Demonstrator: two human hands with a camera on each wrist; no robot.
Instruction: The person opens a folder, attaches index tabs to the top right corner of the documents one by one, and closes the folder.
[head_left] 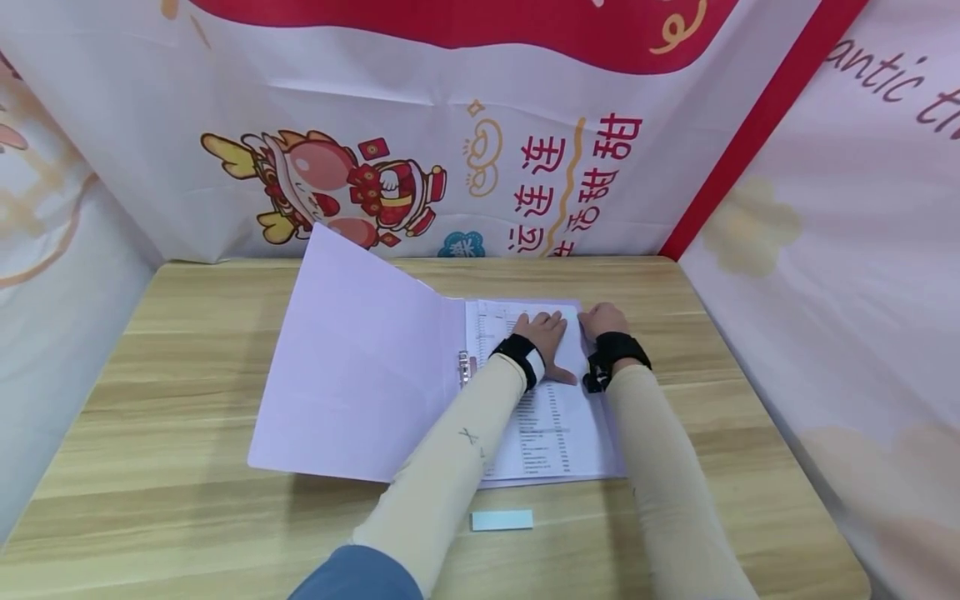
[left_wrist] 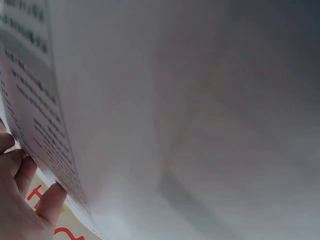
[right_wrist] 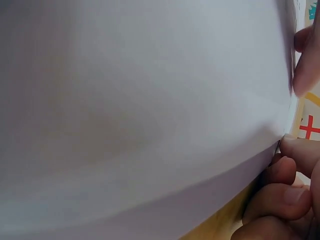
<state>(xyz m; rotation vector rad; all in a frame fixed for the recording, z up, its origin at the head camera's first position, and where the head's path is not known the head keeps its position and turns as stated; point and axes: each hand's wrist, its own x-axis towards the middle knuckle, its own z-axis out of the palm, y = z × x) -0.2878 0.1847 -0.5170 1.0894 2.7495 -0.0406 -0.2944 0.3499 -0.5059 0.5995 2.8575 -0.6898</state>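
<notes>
A pale purple folder [head_left: 360, 358] lies spread on the wooden table, its left cover tilted up. Printed papers [head_left: 585, 433] rest on its right side, beside a metal clip [head_left: 463, 367] at the spine. My left hand [head_left: 545, 335] presses on the upper part of the papers with fingers and thumb spread. At the upper right edge, my right hand [head_left: 602, 320] has its fingers curled. In the right wrist view its thumb [right_wrist: 300, 150] meets the page edge and the curled fingers [right_wrist: 277, 200] sit by the cover's border, pinching the edge of the papers.
A small light-blue strip [head_left: 501, 521] lies on the table in front of the folder. Printed cloth [head_left: 450, 75] hangs behind the table and along both sides. The tabletop [head_left: 150, 417] extends left of the folder.
</notes>
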